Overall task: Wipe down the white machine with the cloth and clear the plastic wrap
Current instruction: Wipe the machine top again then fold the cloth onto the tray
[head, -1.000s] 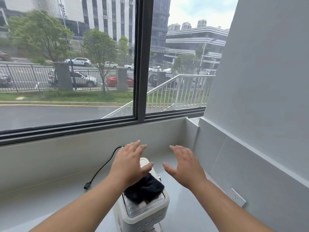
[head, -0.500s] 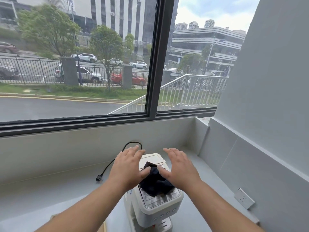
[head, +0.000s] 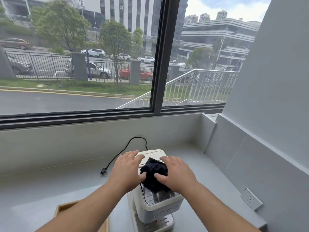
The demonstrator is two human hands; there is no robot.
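Your left hand (head: 127,169) and right hand (head: 173,173) lie flat, fingers straight, thumbs touching one soft, crumpled dark cloth (head: 154,170) on top of one boxy white machine (head: 160,204) on the smooth grey counter (head: 50,190).

Low in the frame's centre, a boxy white plastic machine (head: 159,204) carries a crumpled black cloth (head: 153,170) on top. The left hand (head: 127,171) and right hand (head: 176,173) lie flat either side, thumbs touching it.
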